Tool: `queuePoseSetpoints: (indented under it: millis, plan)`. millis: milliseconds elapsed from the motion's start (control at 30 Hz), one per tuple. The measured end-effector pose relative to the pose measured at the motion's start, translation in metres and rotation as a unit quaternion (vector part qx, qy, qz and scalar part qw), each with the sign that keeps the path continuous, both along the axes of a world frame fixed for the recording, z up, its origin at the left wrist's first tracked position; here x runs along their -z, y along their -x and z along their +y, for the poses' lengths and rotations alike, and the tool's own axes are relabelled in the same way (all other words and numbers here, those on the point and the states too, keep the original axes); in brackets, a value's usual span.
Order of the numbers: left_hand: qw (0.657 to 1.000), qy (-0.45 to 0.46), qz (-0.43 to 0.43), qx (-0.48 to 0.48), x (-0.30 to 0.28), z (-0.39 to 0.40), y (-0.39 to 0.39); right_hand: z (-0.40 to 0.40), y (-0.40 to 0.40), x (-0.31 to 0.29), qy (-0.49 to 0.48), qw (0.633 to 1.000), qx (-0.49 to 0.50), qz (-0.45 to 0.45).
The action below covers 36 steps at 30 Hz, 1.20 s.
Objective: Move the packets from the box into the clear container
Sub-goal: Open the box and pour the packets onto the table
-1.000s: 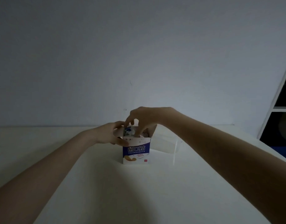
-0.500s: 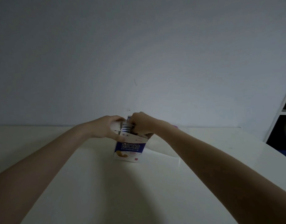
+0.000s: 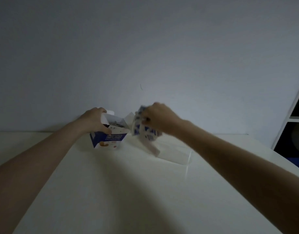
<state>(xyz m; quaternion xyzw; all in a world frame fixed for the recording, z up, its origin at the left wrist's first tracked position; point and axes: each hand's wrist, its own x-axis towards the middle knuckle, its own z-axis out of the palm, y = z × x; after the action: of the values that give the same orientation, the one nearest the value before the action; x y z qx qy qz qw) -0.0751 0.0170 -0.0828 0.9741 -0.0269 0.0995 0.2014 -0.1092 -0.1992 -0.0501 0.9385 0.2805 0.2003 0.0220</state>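
Note:
A blue and white box (image 3: 108,139) stands on the white table with its top flaps open, tilted a little. My left hand (image 3: 93,120) grips its upper left edge, thumb on the front face. My right hand (image 3: 160,119) holds a bunch of blue and white packets (image 3: 143,130), blurred by motion, up in the air to the right of the box. The packets hang over the left part of the clear container (image 3: 179,154), which sits on the table right of the box. One pale packet end (image 3: 153,149) dips low toward the container.
The white table (image 3: 128,191) runs up to a plain grey wall. A white shelf unit (image 3: 295,119) with dark compartments stands at the right edge, beyond the table's corner.
My right hand has pulled the packets out of the box and carried them right, over the clear container. The box has tilted and its flaps stand open; my left hand still grips it.

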Motion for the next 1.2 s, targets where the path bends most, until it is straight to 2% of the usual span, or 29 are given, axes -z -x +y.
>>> queuePoseSetpoints:
  millis: [100, 133, 200, 267, 300, 333, 400, 467, 600, 700, 767, 867, 933, 1033, 1200]
  plan:
    - [0.999, -0.016, -0.042, -0.017, 0.001, -0.007, 0.001, 0.004, 0.017, 0.046, 0.183, 0.982, -0.043, -0.013]
    - [0.998, -0.02, -0.051, -0.011, 0.002, -0.01, 0.002, 0.002, 0.018, 0.059, 0.223, 0.974, -0.048, 0.005]
    - [0.997, -0.036, -0.068, 0.015, 0.003, -0.017, 0.003, -0.004, 0.015, 0.075, 0.243, 0.965, -0.023, 0.094]
    - [0.994, -0.063, -0.086, 0.038, 0.006, -0.021, 0.005, -0.011, 0.012, 0.066, 0.213, 0.951, 0.011, 0.225]
    - [0.991, -0.076, -0.097, 0.047, 0.007, -0.023, 0.006, -0.012, 0.012, 0.056, 0.179, 0.949, 0.005, 0.261]
    - [0.989, -0.085, -0.108, 0.058, 0.007, -0.025, 0.008, -0.011, 0.012, 0.044, 0.122, 0.956, -0.017, 0.266]
    - [0.982, -0.101, -0.134, 0.086, 0.007, -0.03, 0.011, -0.007, 0.01, 0.022, -0.023, 0.977, -0.069, 0.201]
    - [0.971, -0.135, -0.161, 0.118, 0.007, -0.037, 0.016, 0.0, 0.0, 0.016, -0.082, 0.983, -0.084, 0.139]
    - [0.932, -0.202, -0.258, 0.158, 0.008, -0.049, 0.026, 0.019, -0.019, 0.039, -0.018, 0.98, -0.031, 0.198]
    - [0.888, -0.258, -0.332, 0.185, 0.011, -0.053, 0.028, 0.029, -0.027, 0.051, -0.086, 0.96, -0.012, 0.265]
    - [0.878, -0.269, -0.349, 0.186, 0.016, -0.055, 0.025, 0.033, -0.029, 0.051, -0.124, 0.946, 0.004, 0.299]
    - [0.88, -0.264, -0.35, 0.184, 0.025, -0.05, 0.02, 0.03, -0.028, 0.048, -0.128, 0.947, 0.012, 0.294]
    - [0.883, -0.263, -0.345, 0.177, 0.03, -0.044, 0.017, 0.022, -0.024, 0.046, -0.134, 0.953, -0.019, 0.273]
    - [0.889, -0.278, -0.326, 0.161, 0.036, -0.032, 0.009, 0.008, -0.018, 0.043, -0.11, 0.964, -0.053, 0.235]
    - [0.91, -0.251, -0.303, 0.127, 0.036, -0.005, 0.003, -0.01, -0.012, 0.044, -0.054, 0.982, -0.059, 0.171]
